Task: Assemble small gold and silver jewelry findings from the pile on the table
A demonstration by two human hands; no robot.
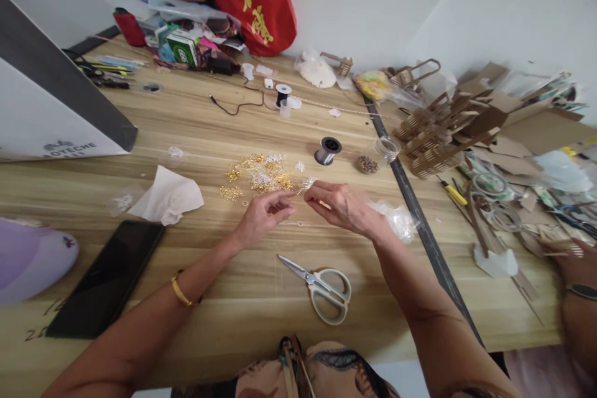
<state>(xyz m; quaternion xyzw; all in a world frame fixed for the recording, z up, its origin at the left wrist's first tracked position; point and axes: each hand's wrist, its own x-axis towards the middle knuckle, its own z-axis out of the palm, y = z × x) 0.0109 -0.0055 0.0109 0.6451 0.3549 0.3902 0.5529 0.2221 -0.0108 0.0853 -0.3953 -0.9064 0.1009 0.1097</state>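
Note:
My left hand (267, 216) is near the middle of the table, its fingers curled toward a point beside the beads; whatever they pinch is too small to make out. Facing it, my right hand (342, 205) is closed, with a small silvery piece (308, 184) with thin prongs at its fingertips. Just beyond both hands lies a heap of gold and silver findings (270, 177), with a smaller pile of gold rings (231, 193) to its left. Below my hands, white-handled scissors (321, 291) lie on the wood, blades pointing up and left.
A wire spool (328, 150), a bead cluster (368, 165) and a clear plastic bag (398, 221) surround the work. Tissue (168, 196) and a black phone (106, 280) lie left. Woven baskets (420, 130) stand right, near another person's hand (576, 261).

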